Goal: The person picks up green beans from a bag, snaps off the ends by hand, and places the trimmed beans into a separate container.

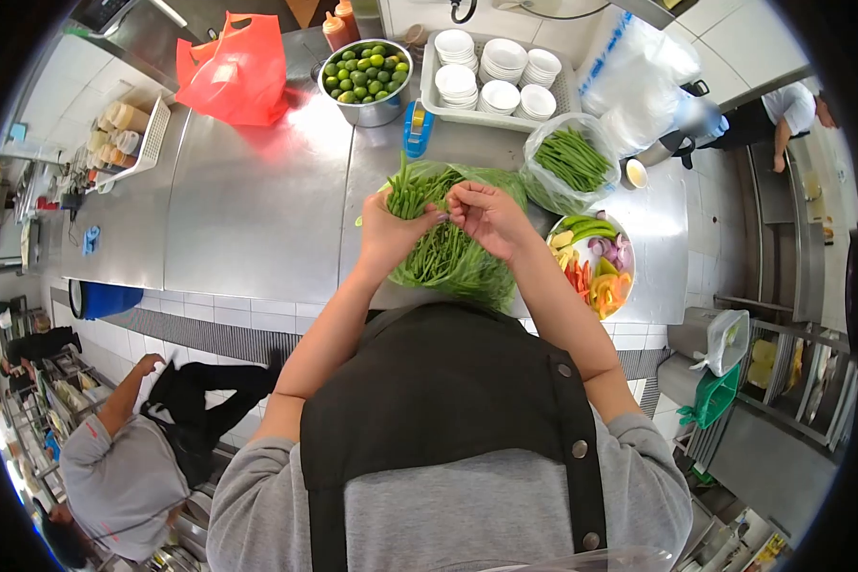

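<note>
My left hand (387, 234) is closed around a bunch of green beans (407, 197), their tips pointing away from me. Just to its right, my right hand (489, 219) has its fingers curled in a pinch near the left thumb; anything between them is too small to make out. Under both hands lies an open clear plastic bag (486, 276) full of loose green beans (439, 253). A second bag of green beans (572, 159) stands to the right, its beans lined up. Nearer me is a plate (625, 297) of cut peppers, onion and green chillies.
Behind stand a steel pot (372, 112) of limes, a blue tape dispenser (417, 129) and a basket (432, 81) of white cups. A red plastic bag (234, 81) is at back left. One person (129, 467) is at lower left, another (789, 107) at far right.
</note>
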The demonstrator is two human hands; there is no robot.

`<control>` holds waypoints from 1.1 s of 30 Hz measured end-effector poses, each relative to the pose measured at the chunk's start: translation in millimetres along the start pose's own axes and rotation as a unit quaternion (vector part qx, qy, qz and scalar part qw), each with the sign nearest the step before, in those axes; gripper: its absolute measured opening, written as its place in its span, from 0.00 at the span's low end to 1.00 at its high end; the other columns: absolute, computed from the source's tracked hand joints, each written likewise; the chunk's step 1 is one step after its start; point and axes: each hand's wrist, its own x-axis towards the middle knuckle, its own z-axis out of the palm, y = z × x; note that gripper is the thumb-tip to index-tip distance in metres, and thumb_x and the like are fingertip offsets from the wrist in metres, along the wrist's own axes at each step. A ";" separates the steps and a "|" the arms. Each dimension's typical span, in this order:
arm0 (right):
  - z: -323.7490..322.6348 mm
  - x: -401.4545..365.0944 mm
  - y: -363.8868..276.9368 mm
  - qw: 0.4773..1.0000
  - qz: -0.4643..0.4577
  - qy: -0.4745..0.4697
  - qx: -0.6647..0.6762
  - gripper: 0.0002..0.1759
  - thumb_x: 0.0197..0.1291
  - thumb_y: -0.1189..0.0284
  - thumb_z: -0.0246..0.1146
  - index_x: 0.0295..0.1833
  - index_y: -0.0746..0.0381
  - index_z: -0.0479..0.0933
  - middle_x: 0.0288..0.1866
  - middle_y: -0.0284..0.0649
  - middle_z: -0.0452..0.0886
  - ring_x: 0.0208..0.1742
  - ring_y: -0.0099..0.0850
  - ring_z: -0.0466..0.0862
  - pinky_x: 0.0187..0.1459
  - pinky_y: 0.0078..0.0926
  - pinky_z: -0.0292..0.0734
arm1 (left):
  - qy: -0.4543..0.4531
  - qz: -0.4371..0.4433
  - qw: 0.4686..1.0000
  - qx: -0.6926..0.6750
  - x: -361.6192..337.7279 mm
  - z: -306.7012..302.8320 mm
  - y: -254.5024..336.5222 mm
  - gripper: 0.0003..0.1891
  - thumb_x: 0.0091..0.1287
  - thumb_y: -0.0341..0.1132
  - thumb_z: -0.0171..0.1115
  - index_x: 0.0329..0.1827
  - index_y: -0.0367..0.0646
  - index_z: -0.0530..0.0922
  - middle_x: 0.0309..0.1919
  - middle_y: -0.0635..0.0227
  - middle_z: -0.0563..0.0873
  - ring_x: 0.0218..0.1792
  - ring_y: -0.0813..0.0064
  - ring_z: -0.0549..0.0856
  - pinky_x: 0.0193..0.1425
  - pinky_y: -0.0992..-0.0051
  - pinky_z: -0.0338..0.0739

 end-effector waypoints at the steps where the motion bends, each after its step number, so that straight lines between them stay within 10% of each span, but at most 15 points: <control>1: -8.3 1.8 7.8 0.999 -0.011 0.015 -0.049 0.05 0.65 0.75 0.69 0.44 0.63 0.83 0.38 0.31 0.84 0.36 0.22 0.81 0.42 0.21 0.78 | 0.004 -0.021 1.000 -0.017 0.7 -2.8 1.3 0.08 0.56 0.23 0.79 0.34 0.37 0.85 0.27 0.71 0.87 0.25 0.85 0.82 0.29 0.80 0.76; 6: -19.8 -2.6 43.3 0.882 -0.167 0.060 -0.436 0.13 0.70 0.70 0.67 0.55 0.65 0.82 0.44 0.33 0.86 0.44 0.22 0.83 0.48 0.22 0.79 | 0.064 -0.094 0.936 -0.332 15.5 -25.0 -1.6 0.09 0.61 0.22 0.74 0.38 0.42 0.81 0.33 0.65 0.87 0.25 0.81 0.80 0.32 0.80 0.78; 10: 13.8 -15.1 42.0 0.934 -0.092 -0.030 -0.344 0.18 0.68 0.65 0.69 0.57 0.64 0.82 0.45 0.33 0.85 0.42 0.22 0.81 0.45 0.22 0.77 | 0.134 -0.093 0.884 -0.439 26.4 -38.7 -8.8 0.09 0.65 0.24 0.73 0.39 0.45 0.78 0.40 0.62 0.87 0.26 0.81 0.79 0.35 0.77 0.80; 14: 53.3 -21.8 41.7 0.816 -0.284 0.013 -0.503 0.13 0.67 0.68 0.69 0.49 0.66 0.83 0.36 0.37 0.82 0.34 0.26 0.79 0.39 0.25 0.76 | 0.170 -0.081 0.882 -0.431 24.8 -38.7 -12.6 0.09 0.67 0.23 0.71 0.39 0.46 0.78 0.46 0.59 0.88 0.27 0.83 0.79 0.38 0.77 0.81; 23: 74.9 -23.7 3.2 0.751 -0.457 -0.011 -0.476 0.03 0.63 0.79 0.69 0.41 0.66 0.83 0.35 0.41 0.84 0.37 0.33 0.84 0.41 0.28 0.77 | 0.211 -0.113 0.850 -0.470 23.0 -48.5 -23.8 0.11 0.66 0.22 0.72 0.42 0.44 0.77 0.42 0.62 0.87 0.30 0.81 0.80 0.40 0.77 0.80; 30: 13.5 2.9 18.9 0.626 -0.260 0.000 -0.735 0.09 0.63 0.77 0.65 0.48 0.65 0.85 0.45 0.43 0.82 0.50 0.42 0.82 0.53 0.36 0.79 | 0.182 -0.137 0.841 -0.491 19.1 -66.7 -31.5 0.08 0.72 0.29 0.65 0.50 0.43 0.76 0.48 0.62 0.86 0.38 0.76 0.83 0.55 0.68 0.83; 33: 14.0 9.6 47.5 0.551 -0.316 -0.116 -0.764 0.12 0.58 0.79 0.64 0.47 0.64 0.85 0.46 0.43 0.80 0.51 0.41 0.82 0.52 0.38 0.80 | 0.133 -0.147 0.835 -0.513 11.9 -69.6 -40.6 0.11 0.72 0.30 0.64 0.53 0.43 0.75 0.45 0.62 0.85 0.39 0.72 0.85 0.55 0.67 0.84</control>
